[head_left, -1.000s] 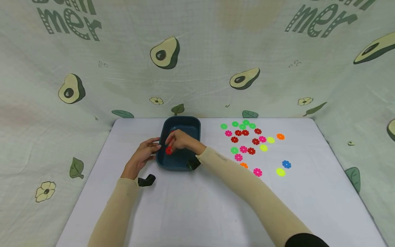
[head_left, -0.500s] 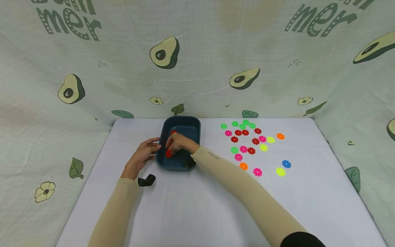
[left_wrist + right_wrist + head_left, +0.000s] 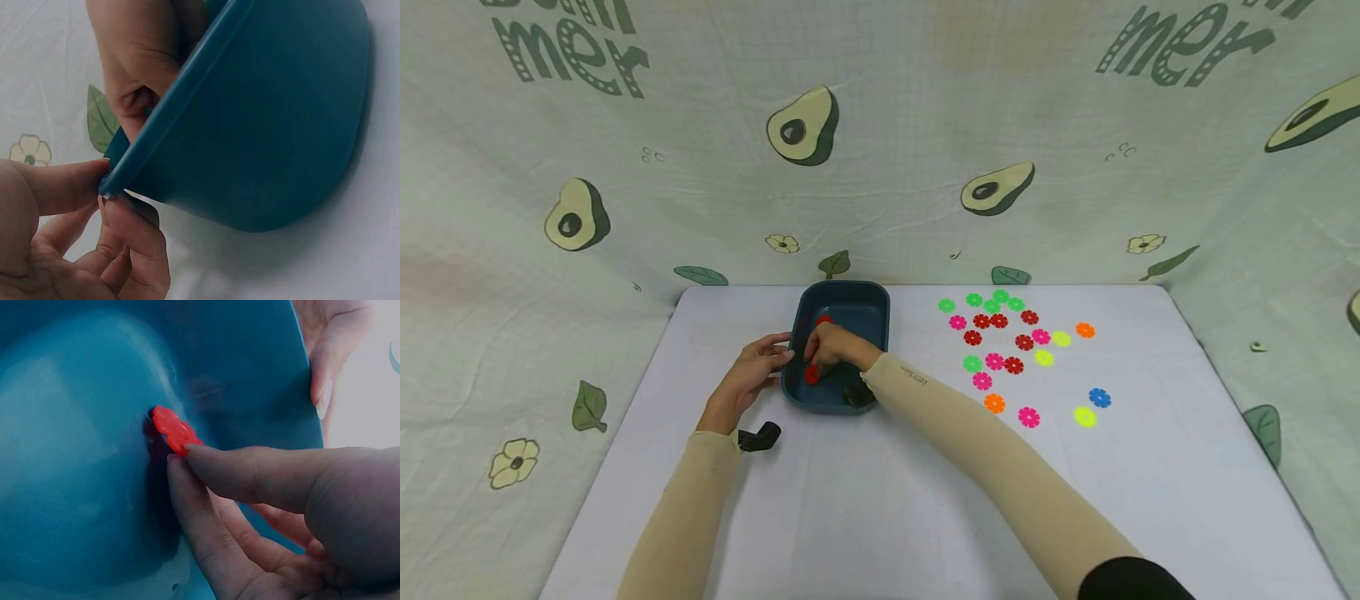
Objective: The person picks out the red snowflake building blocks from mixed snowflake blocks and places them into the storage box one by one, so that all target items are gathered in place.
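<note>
A dark blue-green tub (image 3: 871, 315) stands at the back left of the white table. My left hand (image 3: 741, 382) pinches its left rim between thumb and fingers, as the left wrist view shows closely. Inside the tub my right hand (image 3: 837, 347) pinches a small red flower-shaped disc (image 3: 172, 428) between thumb and index finger, near the tub's floor. A second red disc (image 3: 824, 319) shows farther back in the tub, partly behind the hand. Whatever else lies under the right hand is hidden.
To the right of the tub lie scattered flower-shaped discs: several green (image 3: 973, 363), dark red (image 3: 1013, 365) and pink (image 3: 1029, 417), some yellow (image 3: 1086, 417) and orange (image 3: 995, 403), and one blue (image 3: 1100, 397). A printed cloth (image 3: 887, 125) hangs behind the table.
My right hand has gone slightly left and lower into the tub, its fingers drawn together at the red disc. More of the far red disc shows. The left hand keeps its place on the rim.
</note>
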A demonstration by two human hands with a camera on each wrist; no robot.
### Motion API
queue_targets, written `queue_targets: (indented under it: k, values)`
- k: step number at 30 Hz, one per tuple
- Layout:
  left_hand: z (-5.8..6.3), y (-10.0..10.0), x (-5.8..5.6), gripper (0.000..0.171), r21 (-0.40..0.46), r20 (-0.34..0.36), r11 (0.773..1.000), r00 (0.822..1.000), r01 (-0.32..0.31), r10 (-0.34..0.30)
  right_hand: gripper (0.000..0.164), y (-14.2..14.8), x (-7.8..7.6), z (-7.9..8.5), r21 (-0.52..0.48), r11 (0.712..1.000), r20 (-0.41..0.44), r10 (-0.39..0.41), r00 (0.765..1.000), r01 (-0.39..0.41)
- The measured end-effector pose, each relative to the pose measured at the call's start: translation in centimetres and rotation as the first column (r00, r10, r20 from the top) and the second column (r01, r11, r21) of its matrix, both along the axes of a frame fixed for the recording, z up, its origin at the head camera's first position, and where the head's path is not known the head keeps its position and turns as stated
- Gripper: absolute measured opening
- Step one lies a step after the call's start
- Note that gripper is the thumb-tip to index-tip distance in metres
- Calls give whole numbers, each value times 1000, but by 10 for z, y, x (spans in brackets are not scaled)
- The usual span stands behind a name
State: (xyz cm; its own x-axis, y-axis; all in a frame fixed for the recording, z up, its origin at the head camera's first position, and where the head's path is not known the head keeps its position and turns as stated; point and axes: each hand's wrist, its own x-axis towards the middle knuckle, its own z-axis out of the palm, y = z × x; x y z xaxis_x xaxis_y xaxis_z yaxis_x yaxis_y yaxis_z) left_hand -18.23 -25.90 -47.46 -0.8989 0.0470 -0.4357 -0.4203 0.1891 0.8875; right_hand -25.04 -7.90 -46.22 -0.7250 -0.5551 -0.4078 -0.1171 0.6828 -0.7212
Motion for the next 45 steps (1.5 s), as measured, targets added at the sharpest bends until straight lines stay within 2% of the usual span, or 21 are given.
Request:
queue_targets:
  k: [7,14,21,26,30,33,39,45]
  values:
    - [2,7,0,57,17,-25,999,999,27,-27,26,11,-1,1,14,1000,-49,5,999,-4]
    - [3,7,1,58,1,-30,999,999,40,-40,25,26,5,17,-46,999,-68,-16,998,13]
    - [1,2,1,59,-17,-24,999,999,37,-37,26,52,18,36,-88,996,-138,8,990,-20]
    - [1,-2,2,61,-14,-20,999,999,37,-38,27,85,30,40,-181,983,-149,-18,989,-10]
    - [1,-4,3,61,-21,-16,999,999,41,-41,27,115,38,39,-260,965,-137,-66,988,28]
    - [2,-5,4,60,-29,-21,999,999,45,-45,26,138,43,35,-275,957,-138,-129,982,87]
    - [1,-6,3,59,-30,-24,998,999,47,-48,28,186,54,28,-287,928,-107,-276,955,236]
    - [0,-1,1,60,-12,-20,998,998,54,-54,29,235,61,17,-300,900,-100,-358,928,315]
